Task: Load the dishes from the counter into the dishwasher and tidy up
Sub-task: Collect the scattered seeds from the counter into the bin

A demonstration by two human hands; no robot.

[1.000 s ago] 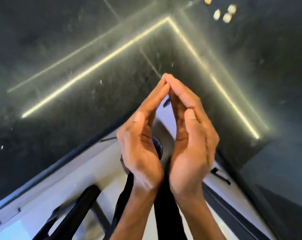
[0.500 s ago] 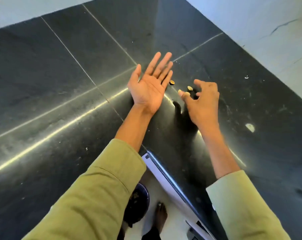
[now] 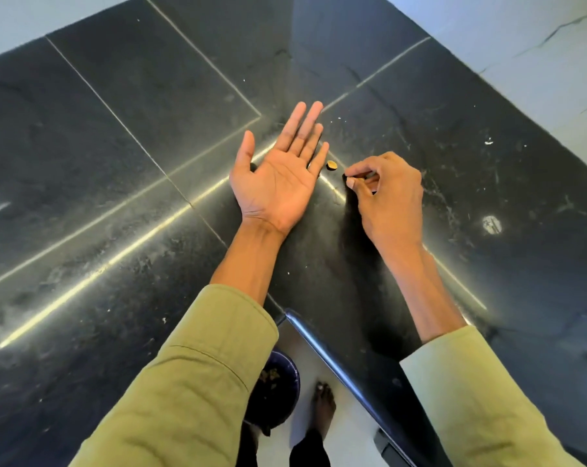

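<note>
Left hand [image 3: 280, 183] lies palm up over the black stone desk [image 3: 116, 163], fingers [image 3: 305, 126] straight and held close together, thumb spread off to the side; nothing in it. Right hand [image 3: 388, 197] sits just right of it, knuckles up, thumb and index tip curled into a pinch on a small pale scrap [image 3: 362, 179] (too small to tell what it is). A small round tan bit [image 3: 331, 165] lies on the desk between the two hands, just beside the left little finger and near the right fingertips, touching neither. Desk is an L-shaped corner, seams and a bright light streak running across it, with white specks scattered around and one larger pale smear [image 3: 491, 225] well right of the right hand. Light wall [image 3: 521, 55] runs behind the desk at upper right. Both arms wear olive-green sleeves [image 3: 191, 382] pushed up off the wrists. Below the desk edge: light floor [image 3: 339, 429], a bare foot [image 3: 324, 406], and a dark blue bowl [image 3: 293, 375] with brown food scraps in it, sitting on the floor just left of the foot and partly hidden by the left sleeve. No other dishes visible; dishwasher not in view.
</note>
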